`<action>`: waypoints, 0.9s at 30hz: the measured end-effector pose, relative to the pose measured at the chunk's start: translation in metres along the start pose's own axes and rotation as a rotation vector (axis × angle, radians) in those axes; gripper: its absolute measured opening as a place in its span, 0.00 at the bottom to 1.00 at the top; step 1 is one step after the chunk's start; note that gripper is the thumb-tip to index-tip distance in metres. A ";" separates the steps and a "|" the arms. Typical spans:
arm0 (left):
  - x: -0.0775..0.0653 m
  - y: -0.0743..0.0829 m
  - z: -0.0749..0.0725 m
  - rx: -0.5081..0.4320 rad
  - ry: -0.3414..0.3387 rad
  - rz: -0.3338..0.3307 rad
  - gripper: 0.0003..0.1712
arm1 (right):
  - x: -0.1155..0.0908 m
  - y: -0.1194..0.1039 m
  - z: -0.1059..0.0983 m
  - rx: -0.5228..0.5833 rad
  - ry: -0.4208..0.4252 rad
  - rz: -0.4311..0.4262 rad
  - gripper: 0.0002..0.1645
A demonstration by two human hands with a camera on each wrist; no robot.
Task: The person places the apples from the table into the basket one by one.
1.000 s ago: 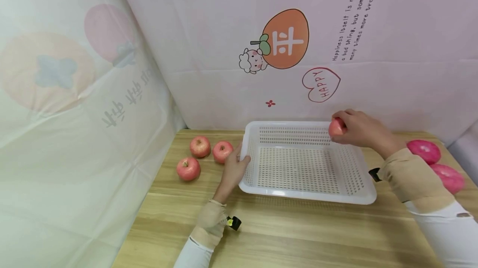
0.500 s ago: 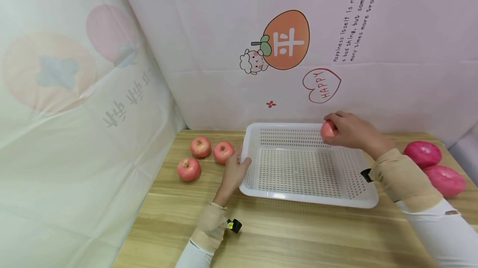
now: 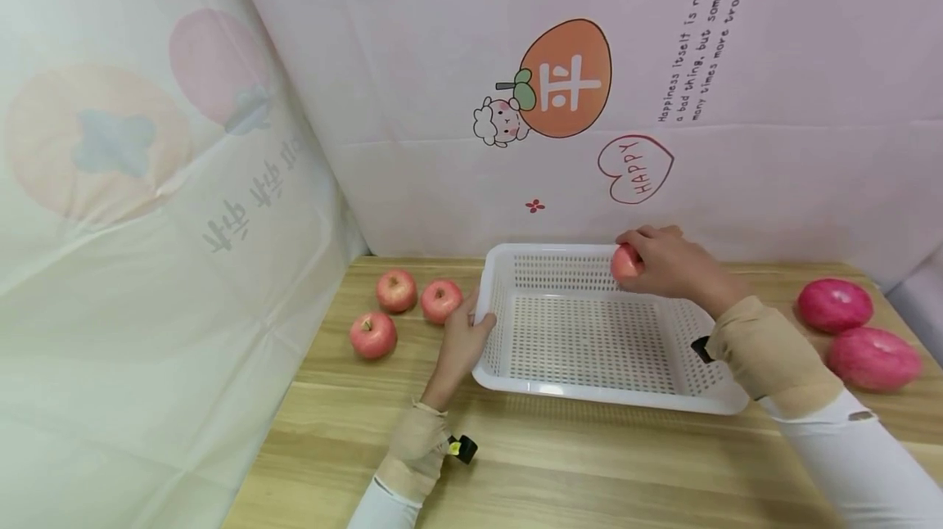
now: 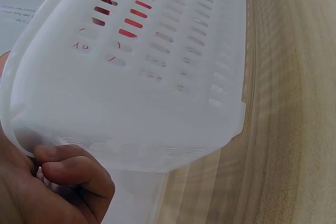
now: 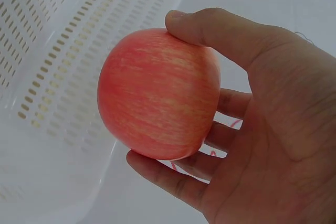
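Note:
A white perforated plastic basket (image 3: 589, 398) stands on the wooden table with its inside bare. My left hand (image 3: 462, 341) grips its left rim, the thumb over the edge; in the left wrist view the curled fingers (image 4: 79, 174) show against the basket's outer wall. Over the back right part of the basket, my right hand (image 3: 666, 263) holds a red apple (image 3: 627, 265). Thumb and fingers wrap the apple (image 5: 160, 95) in the right wrist view, with the basket wall behind it.
Three apples (image 3: 396, 291) sit on the table left of the basket, one right beside the left hand. Two deep pink, rounded fruits (image 3: 874, 359) lie at the right edge. A printed white cloth (image 3: 427, 185) hangs behind the table, another along its left side.
My right hand has carried the apple leftward along the basket's back rim and slightly down. The left hand keeps its grip on the rim; the basket has shifted very slightly.

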State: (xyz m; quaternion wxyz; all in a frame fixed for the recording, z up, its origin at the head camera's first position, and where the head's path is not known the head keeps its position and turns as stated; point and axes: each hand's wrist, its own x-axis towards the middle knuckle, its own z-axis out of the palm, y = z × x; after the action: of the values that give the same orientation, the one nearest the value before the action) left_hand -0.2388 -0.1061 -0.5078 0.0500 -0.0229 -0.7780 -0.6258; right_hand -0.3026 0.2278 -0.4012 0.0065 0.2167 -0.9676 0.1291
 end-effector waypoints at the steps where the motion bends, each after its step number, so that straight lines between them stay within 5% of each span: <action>1: 0.000 0.000 0.000 0.001 0.002 0.001 0.37 | 0.001 -0.002 0.001 -0.003 0.000 -0.005 0.41; 27: -0.001 0.000 -0.002 -0.021 -0.017 0.002 0.37 | 0.020 -0.034 0.027 0.011 -0.039 -0.059 0.41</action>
State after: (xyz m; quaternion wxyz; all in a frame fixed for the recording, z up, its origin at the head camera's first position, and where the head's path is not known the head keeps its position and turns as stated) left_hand -0.2379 -0.1084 -0.5078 0.0436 -0.0296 -0.7717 -0.6339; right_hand -0.3046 0.1829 -0.4170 -0.0096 0.2478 -0.9600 0.1299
